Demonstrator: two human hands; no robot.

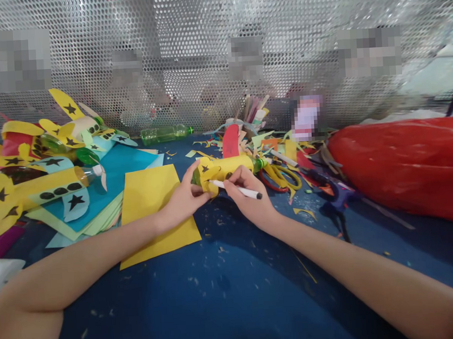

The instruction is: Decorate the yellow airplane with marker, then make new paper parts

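1. The yellow-paper-wrapped green bottle [233, 165] lies on its side on the blue table [173, 314]. With it as the clock's centre and 6 o'clock toward the person, its long axis runs from the base at 9 o'clock to the green neck just above 3 o'clock.
2. The left hand [184, 196] sits at 8 o'clock, thumb and fingers clasped around the base end, where a yellow paper piece bears a black star.
3. The right hand [253, 201] sits at 5 o'clock, pinching a white marker [247, 191]. Its nib points between 9 and 10 o'clock, at the yellow paper near the left thumb; whether it touches, they cannot tell.
4. The 2 hands are apart, with the left nearer the base and the nib's target, and the right nearer the bottle's middle.
5. A yellow sheet [148, 196] lies at 8 o'clock, partly under the left forearm.
6. Farther out, a bare green bottle [164, 135] lies at 10 o'clock, star-marked bottle planes [39, 188] at 9, and a red plastic bundle [401, 165] at 3.
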